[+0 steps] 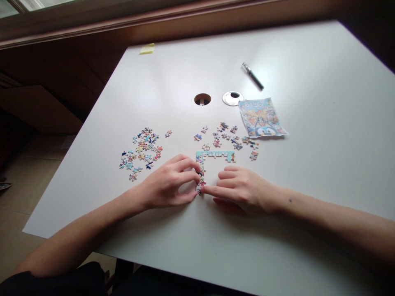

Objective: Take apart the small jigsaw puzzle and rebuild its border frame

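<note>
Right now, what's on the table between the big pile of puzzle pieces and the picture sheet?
In the head view, a smaller scatter of loose pieces lies between the pile and the picture sheet.

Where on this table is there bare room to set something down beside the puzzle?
The table is bare right of the picture sheet, and also left of the cable hole, below the yellow note. It is crowded from the loose pile across the joined strip where both hands meet.

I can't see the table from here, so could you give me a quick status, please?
Both hands, left hand and right hand, pinching the puzzle strip. Loose pieces lie apart. Nothing blocking.
</note>
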Demonstrator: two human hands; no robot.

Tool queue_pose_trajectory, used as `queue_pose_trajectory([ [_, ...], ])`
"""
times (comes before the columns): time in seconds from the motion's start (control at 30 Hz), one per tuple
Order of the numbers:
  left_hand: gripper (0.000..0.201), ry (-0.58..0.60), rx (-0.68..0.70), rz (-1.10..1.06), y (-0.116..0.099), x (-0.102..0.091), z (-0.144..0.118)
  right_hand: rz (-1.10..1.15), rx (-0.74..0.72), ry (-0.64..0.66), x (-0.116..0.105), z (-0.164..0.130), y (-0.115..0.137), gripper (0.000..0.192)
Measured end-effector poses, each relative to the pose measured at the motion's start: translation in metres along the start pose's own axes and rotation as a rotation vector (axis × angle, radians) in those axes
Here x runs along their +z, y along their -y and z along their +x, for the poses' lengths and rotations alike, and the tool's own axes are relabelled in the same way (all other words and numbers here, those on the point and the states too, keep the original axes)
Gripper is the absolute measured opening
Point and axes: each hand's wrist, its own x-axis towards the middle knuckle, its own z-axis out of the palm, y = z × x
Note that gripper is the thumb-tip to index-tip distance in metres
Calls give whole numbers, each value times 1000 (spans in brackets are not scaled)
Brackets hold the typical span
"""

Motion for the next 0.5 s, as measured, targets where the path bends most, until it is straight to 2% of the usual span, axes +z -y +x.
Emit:
queue_pose_trajectory([
  [0.5, 6, -2, 5, 5, -2, 1, 1, 2, 6, 2, 1, -1, 0, 22],
])
